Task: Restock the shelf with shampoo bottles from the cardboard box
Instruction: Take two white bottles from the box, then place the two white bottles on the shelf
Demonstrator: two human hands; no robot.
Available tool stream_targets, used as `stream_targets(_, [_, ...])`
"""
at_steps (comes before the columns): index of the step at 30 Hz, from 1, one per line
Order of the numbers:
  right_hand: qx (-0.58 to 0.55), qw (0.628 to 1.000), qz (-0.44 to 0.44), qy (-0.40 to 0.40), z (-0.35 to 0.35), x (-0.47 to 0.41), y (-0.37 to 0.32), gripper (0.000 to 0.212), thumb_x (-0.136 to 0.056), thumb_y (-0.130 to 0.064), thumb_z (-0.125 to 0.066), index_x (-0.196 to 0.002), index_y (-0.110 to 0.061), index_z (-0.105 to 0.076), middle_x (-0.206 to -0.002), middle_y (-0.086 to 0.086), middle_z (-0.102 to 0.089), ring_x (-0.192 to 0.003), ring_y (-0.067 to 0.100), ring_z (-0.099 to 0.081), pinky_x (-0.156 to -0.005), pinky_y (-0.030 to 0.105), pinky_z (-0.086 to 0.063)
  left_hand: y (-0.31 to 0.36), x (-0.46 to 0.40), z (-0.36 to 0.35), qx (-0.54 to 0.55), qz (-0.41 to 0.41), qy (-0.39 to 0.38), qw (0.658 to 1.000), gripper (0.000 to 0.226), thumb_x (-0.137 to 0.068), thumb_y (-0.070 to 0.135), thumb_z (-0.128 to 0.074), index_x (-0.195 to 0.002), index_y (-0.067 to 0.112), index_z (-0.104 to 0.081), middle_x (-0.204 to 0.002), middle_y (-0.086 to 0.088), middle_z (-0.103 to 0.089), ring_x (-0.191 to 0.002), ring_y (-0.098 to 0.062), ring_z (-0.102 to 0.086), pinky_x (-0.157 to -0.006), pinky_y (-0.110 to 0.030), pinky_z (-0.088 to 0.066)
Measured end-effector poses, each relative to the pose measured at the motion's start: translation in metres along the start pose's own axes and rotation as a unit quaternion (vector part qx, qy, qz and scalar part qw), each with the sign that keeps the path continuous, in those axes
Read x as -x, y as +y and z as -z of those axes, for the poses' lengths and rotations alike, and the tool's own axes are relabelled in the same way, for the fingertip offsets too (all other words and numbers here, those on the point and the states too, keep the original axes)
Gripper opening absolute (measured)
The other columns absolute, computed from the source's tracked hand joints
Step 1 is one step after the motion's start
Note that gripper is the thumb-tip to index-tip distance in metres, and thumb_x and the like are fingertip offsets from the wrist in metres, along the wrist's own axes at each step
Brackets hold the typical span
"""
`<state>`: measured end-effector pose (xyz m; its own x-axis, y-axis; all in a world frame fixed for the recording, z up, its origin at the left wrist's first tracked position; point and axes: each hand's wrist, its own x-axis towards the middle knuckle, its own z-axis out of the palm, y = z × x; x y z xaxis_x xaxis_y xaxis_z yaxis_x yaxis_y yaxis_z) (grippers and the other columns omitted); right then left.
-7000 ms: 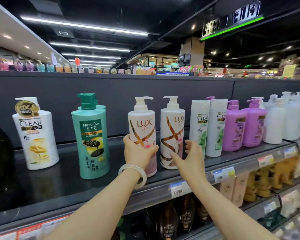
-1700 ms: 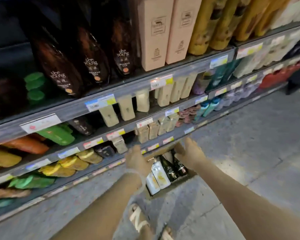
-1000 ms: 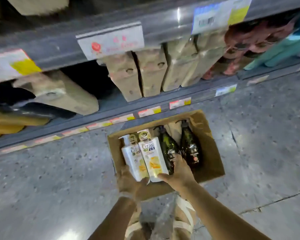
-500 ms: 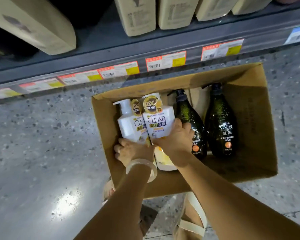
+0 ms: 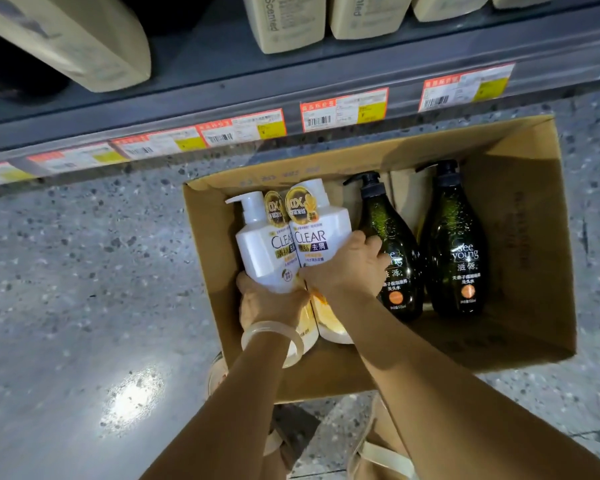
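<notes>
In the cardboard box on the floor, left hand and right hand each have a grip closed round a white CLEAR shampoo bottle. Step in hand: pick-up. Next likely calls for a straight lift clear of the box walls. Two dark bottles stand just beside; the bottom shelf edge overhangs nearby.

A shop aisle is shown. A grey retail shelf is seen at 12 o'clock, its edge lined with barcoded price tags; boxed goods are ranked above, and a stock carton is set on speckled flooring at 3 o'clock.
</notes>
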<state>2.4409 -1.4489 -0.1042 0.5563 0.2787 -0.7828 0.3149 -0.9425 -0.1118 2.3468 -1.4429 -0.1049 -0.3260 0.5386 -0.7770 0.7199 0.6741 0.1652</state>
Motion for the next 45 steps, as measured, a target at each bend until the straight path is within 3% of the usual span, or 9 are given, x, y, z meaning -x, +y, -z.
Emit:
stream_targets(9, [-0.196, 0.979, 0.006, 0.051, -0.014, 0.017, 0.004, 0.066, -0.063, -0.013, -0.076, -0.114, -0.01, -0.035, -0.122, 0.011, -0.052, -0.113, 0.032, -0.044, -0.099, 0.045, -0.041, -0.009, 0.004, 0.005, 0.067, 0.006, -0.033, 0.997, 0.082, -0.067, 0.034, -0.079, -0.127, 0.016, -0.026, -0.1, 0.004, -0.054, -0.093, -0.02, -0.055, -0.072, -0.026, -0.038])
stream_targets(15, [-0.309, 0.95, 0.028, -0.034, 0.027, 0.02, 0.032, 0.072, -0.057, -0.015, -0.086, -0.106, -0.019, -0.033, -0.101, -0.001, -0.057, -0.094, 0.017, -0.056, -0.075, 0.03, -0.048, -0.004, 0.032, 0.031, 0.142, -0.033, -0.083, 0.986, 0.089, -0.058, 0.01, -0.085, -0.129, 0.021, -0.032, -0.103, 0.004, -0.056, -0.096, -0.021, -0.053, -0.092, -0.042, -0.047])
stream_targets(18, [-0.366, 0.924, 0.069, -0.091, 0.068, 0.034, 0.044, 0.093, -0.047, -0.017, -0.092, -0.124, 0.0, -0.043, -0.115, 0.011, -0.062, -0.098, 0.019, -0.064, -0.085, 0.034, -0.054, 0.007, 0.055, 0.052, 0.14, -0.063, -0.154, 0.976, 0.09, -0.049, 0.009, -0.089, -0.125, 0.018, -0.041, -0.108, 0.003, -0.062, -0.102, -0.02, -0.059, -0.093, -0.047, -0.05])
stream_targets(20, [-0.418, 0.896, 0.098, -0.117, 0.102, 0.045, 0.048, 0.079, -0.049, 0.004, -0.088, -0.12, 0.007, -0.054, -0.116, 0.024, -0.065, -0.089, 0.013, -0.071, -0.079, 0.032, -0.059, 0.018, 0.072, 0.067, 0.147, -0.079, -0.204, 0.965, 0.094, -0.039, 0.011, -0.091, -0.123, 0.016, -0.05, -0.111, -0.002, -0.068, -0.102, -0.024, -0.066, -0.087, -0.053, -0.054])
stream_targets(24, [-0.396, 0.894, 0.16, -0.136, 0.183, 0.081, 0.046, 0.061, -0.049, 0.004, -0.087, -0.103, -0.018, -0.069, -0.109, 0.011, -0.072, -0.101, 0.024, -0.069, -0.092, 0.051, -0.052, 0.051, 0.117, 0.106, 0.175, -0.12, -0.284, 0.935, 0.083, -0.044, -0.01, -0.086, -0.12, 0.008, -0.058, -0.11, -0.013, -0.071, -0.098, -0.03, -0.069, -0.082, -0.052, -0.056])
stream_targets(30, [-0.446, 0.867, 0.194, -0.108, 0.3, 0.168, 0.037, 0.059, -0.043, -0.005, -0.086, -0.098, -0.019, -0.069, -0.097, 0.003, -0.075, -0.092, 0.022, -0.071, -0.086, 0.047, -0.055, 0.119, 0.226, 0.184, 0.158, -0.184, -0.378, 0.894, 0.052, -0.054, -0.019, -0.076, -0.092, 0.016, -0.072, -0.093, -0.007, -0.076, -0.087, -0.025, -0.072, -0.079, -0.047, -0.058])
stream_targets(34, [-0.474, 0.842, 0.236, -0.104, 0.381, 0.243, 0.037, 0.059, -0.044, -0.001, -0.081, -0.101, -0.011, -0.067, -0.076, -0.007, -0.076, -0.071, 0.01, -0.073, -0.057, 0.026, -0.059, 0.158, 0.305, 0.242, 0.144, -0.245, -0.414, 0.865, 0.05, -0.052, -0.017, -0.073, -0.092, 0.013, -0.073, -0.088, -0.006, -0.077, -0.082, -0.022, -0.073, -0.07, -0.038, -0.06])
stream_targets(39, [-0.479, 0.829, 0.284, -0.055, 0.472, 0.335, 0.041, 0.055, -0.053, 0.0, -0.085, -0.102, -0.014, -0.065, -0.094, 0.007, -0.074, -0.085, 0.024, -0.071, -0.076, 0.04, -0.056, 0.191, 0.409, 0.307, 0.164, -0.319, -0.419, 0.834, 0.048, -0.056, -0.023, -0.07, -0.089, 0.011, -0.071, -0.081, -0.004, -0.077, -0.075, -0.021, -0.073, -0.064, -0.032, -0.06])
stream_targets(45, [-0.491, 0.793, 0.359, -0.028, 0.555, 0.435, 0.036, 0.072, -0.047, -0.01, -0.081, -0.115, -0.005, -0.057, -0.092, 0.005, -0.074, -0.079, 0.018, -0.073, -0.062, 0.033, -0.058, 0.21, 0.521, 0.372, 0.177, -0.38, -0.405, 0.812, 0.051, -0.051, -0.013, -0.071, -0.098, 0.006, -0.068, -0.092, -0.014, -0.075, -0.082, -0.029, -0.073, -0.069, -0.043, -0.06])
